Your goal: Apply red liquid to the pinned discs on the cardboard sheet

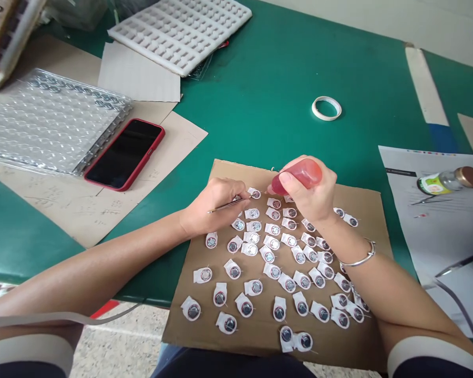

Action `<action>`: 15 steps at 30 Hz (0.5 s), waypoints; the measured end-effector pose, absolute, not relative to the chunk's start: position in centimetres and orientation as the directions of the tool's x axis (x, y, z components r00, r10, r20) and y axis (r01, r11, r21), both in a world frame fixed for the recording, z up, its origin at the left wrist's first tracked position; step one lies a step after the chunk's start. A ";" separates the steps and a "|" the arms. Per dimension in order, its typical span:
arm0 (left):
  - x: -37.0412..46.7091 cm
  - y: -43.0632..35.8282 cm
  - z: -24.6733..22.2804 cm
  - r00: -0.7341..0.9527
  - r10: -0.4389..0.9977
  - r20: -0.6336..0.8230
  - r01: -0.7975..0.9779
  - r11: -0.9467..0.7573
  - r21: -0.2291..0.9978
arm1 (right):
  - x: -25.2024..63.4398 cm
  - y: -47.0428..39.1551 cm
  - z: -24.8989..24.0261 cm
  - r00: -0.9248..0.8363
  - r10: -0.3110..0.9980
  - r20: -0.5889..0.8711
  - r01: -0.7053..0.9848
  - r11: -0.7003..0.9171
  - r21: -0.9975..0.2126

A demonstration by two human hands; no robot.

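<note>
My left hand (211,206) is closed around metal tweezers (225,205) near the far edge of the cardboard sheet (216,176). Right at their tip lies a small round part on a white tab (254,193). In my right hand (318,202) is a soft red squeeze bottle (301,175), tilted with its narrow nozzle pointing left and down towards that same part. I cannot tell whether the nozzle touches anything. Several similar round parts on white tabs (274,271) are spread over the cardboard, and my right hand and forearm hide some of them.
Left of the cardboard lie a red-cased phone (125,154), a clear blister tray (51,123) and a white slotted tray (181,31). A tape roll (326,108) rests farther back on the green table (284,68). At right, a glass jar (453,181) is on printed paper (410,210).
</note>
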State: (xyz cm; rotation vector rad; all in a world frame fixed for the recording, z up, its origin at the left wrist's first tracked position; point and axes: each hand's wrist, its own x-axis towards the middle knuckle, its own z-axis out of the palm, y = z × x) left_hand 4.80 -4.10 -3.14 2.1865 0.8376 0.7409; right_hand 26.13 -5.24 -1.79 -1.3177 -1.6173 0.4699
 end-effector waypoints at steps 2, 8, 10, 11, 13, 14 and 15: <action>4.8 -4.1 -3.2 0.635 0.730 0.252 0.347 -0.561 0.752 | 26.0 -5.2 -1.8 0.044 0.893 0.448 0.535 0.358 -0.765; 4.7 -4.1 -3.2 0.636 0.730 0.249 0.339 -0.555 0.760 | 25.8 -5.3 -1.7 0.042 0.905 0.424 0.536 0.338 -0.774; 4.7 -4.1 -3.2 0.638 0.729 0.250 0.332 -0.553 0.764 | 25.8 -5.3 -1.8 0.041 0.901 0.431 0.541 0.343 -0.768; 4.7 -4.1 -3.2 0.638 0.728 0.250 0.331 -0.553 0.765 | 25.8 -5.3 -1.8 0.038 0.899 0.436 0.545 0.347 -0.763; 4.7 -4.1 -3.2 0.639 0.727 0.251 0.331 -0.555 0.763 | 25.8 -5.2 -1.8 0.033 0.897 0.440 0.547 0.352 -0.759; 4.7 -4.0 -3.2 0.638 0.727 0.254 0.331 -0.556 0.762 | 25.8 -5.2 -1.8 0.031 0.898 0.438 0.547 0.352 -0.760; 4.7 -4.0 -3.2 0.638 0.726 0.257 0.328 -0.558 0.762 | 25.8 -5.3 -1.8 0.030 0.900 0.434 0.547 0.349 -0.761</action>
